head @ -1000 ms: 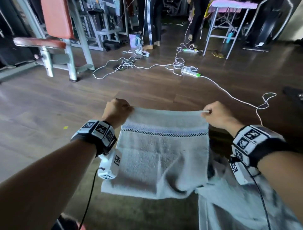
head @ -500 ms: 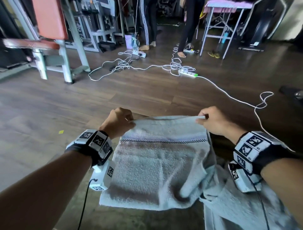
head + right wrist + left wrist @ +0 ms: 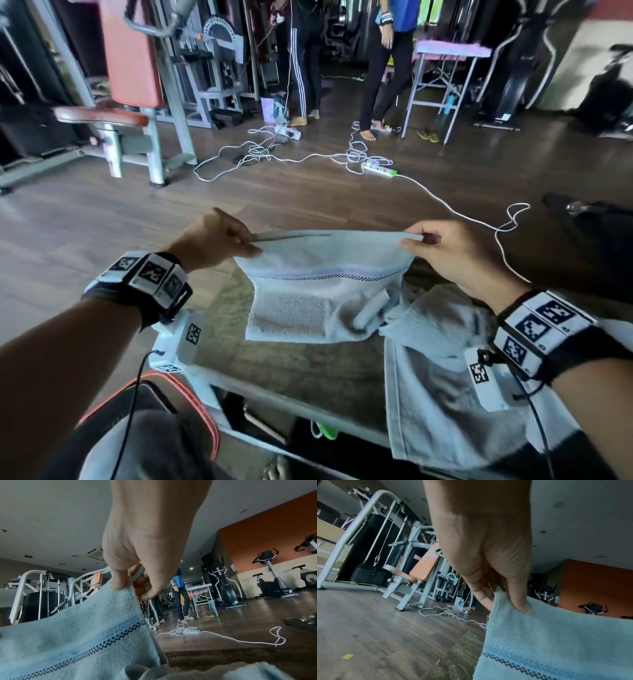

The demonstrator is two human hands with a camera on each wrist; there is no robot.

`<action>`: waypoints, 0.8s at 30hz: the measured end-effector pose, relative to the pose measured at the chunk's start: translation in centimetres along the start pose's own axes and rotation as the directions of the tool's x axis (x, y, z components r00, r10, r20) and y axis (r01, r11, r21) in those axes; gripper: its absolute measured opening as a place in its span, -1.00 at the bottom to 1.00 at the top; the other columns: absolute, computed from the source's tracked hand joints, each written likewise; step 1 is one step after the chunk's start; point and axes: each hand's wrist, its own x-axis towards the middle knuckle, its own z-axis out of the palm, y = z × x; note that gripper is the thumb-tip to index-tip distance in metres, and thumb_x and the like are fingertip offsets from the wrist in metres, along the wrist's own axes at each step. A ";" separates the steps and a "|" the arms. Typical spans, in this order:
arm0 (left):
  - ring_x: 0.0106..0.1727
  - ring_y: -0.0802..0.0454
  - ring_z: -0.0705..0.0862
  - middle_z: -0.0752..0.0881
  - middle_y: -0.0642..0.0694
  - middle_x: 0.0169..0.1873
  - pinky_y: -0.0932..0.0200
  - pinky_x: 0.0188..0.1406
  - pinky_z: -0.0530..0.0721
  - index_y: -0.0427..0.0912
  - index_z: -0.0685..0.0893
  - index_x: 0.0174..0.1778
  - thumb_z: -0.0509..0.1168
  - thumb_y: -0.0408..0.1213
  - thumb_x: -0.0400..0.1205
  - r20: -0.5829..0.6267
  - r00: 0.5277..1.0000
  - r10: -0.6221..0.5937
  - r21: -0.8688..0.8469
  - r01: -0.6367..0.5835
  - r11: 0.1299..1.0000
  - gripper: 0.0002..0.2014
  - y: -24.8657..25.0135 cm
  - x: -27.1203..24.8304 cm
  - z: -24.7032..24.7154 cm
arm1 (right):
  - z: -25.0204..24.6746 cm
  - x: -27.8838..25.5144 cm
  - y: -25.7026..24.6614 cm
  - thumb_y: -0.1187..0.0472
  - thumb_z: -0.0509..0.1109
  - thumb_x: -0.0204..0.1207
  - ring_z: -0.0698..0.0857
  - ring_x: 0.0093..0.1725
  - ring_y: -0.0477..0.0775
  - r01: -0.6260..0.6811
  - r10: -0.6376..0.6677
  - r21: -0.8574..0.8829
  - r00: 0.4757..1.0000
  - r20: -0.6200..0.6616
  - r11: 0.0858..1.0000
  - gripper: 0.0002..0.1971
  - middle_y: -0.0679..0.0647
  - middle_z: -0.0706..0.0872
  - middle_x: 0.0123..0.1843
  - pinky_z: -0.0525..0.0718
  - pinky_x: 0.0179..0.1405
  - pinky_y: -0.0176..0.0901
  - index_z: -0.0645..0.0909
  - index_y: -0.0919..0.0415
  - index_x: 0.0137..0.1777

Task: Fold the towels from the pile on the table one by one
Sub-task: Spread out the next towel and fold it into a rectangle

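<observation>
A pale blue towel [image 3: 322, 274] with a dark checked stripe hangs doubled between my two hands above the table [image 3: 294, 363]. My left hand [image 3: 239, 243] pinches its upper left corner, thumb on the near side [image 3: 520, 605]. My right hand [image 3: 416, 241] pinches the upper right corner [image 3: 120, 586]. The towel's lower edge rests on the tabletop. At the right, another pale towel [image 3: 445, 377] lies spread on the table and drapes over its near edge, partly under my right forearm.
The table's near edge [image 3: 274, 394] runs below my arms, with a dark red-trimmed bag [image 3: 154, 404] under my left arm. Beyond the table lie white cables and a power strip [image 3: 376, 168] on the wood floor. Gym machines and two standing persons [image 3: 387, 68] fill the far side.
Both hands have lowered the towel's top edge toward the table and tipped it forward; more of the towel now lies on the tabletop. The camera view has tilted up.
</observation>
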 end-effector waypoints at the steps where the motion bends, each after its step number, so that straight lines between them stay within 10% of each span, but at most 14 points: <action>1: -0.38 0.09 0.65 0.82 -0.13 -0.41 0.19 -0.27 0.60 0.26 0.77 -0.53 0.69 -0.23 0.32 -0.010 1.000 0.013 -0.021 -0.013 1.000 -0.71 0.0 -0.8 -0.6 | -0.3 -0.8 -0.5 0.37 0.58 0.46 0.68 -0.15 -0.02 0.015 -0.015 0.009 1.000 -0.014 1.000 -0.91 0.07 0.82 -0.13 0.60 -0.05 -0.05 0.79 0.17 -0.15; 5: -0.29 0.14 0.71 0.84 0.05 -0.38 0.07 -0.09 0.74 0.36 0.78 -0.49 0.63 -0.38 0.38 -0.050 0.996 0.071 -0.059 -0.074 0.996 -0.57 0.4 -3.1 -2.5 | -1.0 -2.7 -2.4 0.48 0.59 0.39 0.67 -0.21 0.04 0.039 -0.039 -0.002 0.999 -0.025 0.999 -0.87 0.22 0.84 -0.13 0.59 -0.12 -0.10 0.79 0.29 -0.12; 9: -0.30 0.11 0.67 0.84 -0.21 -0.29 0.08 -0.17 0.71 -0.13 0.86 -0.25 0.54 -0.44 0.49 -0.145 0.986 0.080 -0.011 -0.082 0.997 -0.89 1.9 -4.2 -3.9 | -1.2 -3.5 -3.8 0.44 0.63 0.35 0.59 -0.51 -0.29 0.097 -0.107 -0.130 0.992 -0.065 0.987 -0.84 -0.31 0.69 -0.54 0.42 -0.45 -0.55 0.80 0.19 -0.19; 14: -0.40 0.42 0.65 0.73 0.06 -0.41 0.42 -0.28 0.59 -0.26 0.79 -0.21 0.41 -0.53 0.55 -0.216 0.954 0.210 0.145 -0.182 0.973 -0.88 2.9 -4.9 -6.1 | -1.7 -3.0 -5.3 0.34 0.60 0.44 0.75 -0.22 0.00 0.188 -0.203 -0.256 0.979 -0.035 0.948 -0.93 0.06 0.80 -0.16 0.56 -0.26 -0.46 0.85 0.25 -0.09; 18: -0.27 0.03 0.73 0.80 -0.11 -0.30 0.18 -0.10 0.69 -0.14 0.76 -0.22 0.38 -0.54 0.57 -0.272 0.921 0.278 0.195 -0.230 0.953 -0.80 4.1 -4.8 -8.5 | -1.9 -1.8 -6.8 0.41 0.56 0.47 0.68 -0.25 -0.07 0.214 -0.233 -0.291 0.972 -0.030 0.932 -0.90 0.07 0.79 -0.14 0.48 -0.23 -0.43 0.84 0.31 -0.04; 22: -0.38 0.29 0.67 0.75 -0.04 -0.37 0.55 -0.37 0.54 -0.12 0.75 -0.18 0.33 -0.55 0.60 -0.296 0.911 0.288 0.221 -0.228 0.948 -0.78 5.1 -4.2 -10.8 | -1.9 -0.2 -9.0 0.44 0.56 0.44 0.67 -0.25 -0.04 0.173 -0.201 -0.268 0.976 -0.083 0.948 -0.90 0.17 0.82 -0.16 0.54 -0.25 -0.28 0.81 0.33 -0.07; 24: -0.43 0.32 0.62 0.72 -0.02 -0.37 0.43 -0.35 0.53 -0.18 0.77 -0.13 0.33 -0.51 0.62 -0.303 0.911 0.280 0.248 -0.208 0.946 -0.84 5.3 -4.0 -11.5 | -1.8 0.4 -10.0 0.47 0.55 0.44 0.66 -0.23 0.04 0.159 -0.194 -0.261 0.974 -0.115 0.952 -0.84 0.16 0.76 -0.21 0.59 -0.20 -0.19 0.75 0.34 0.00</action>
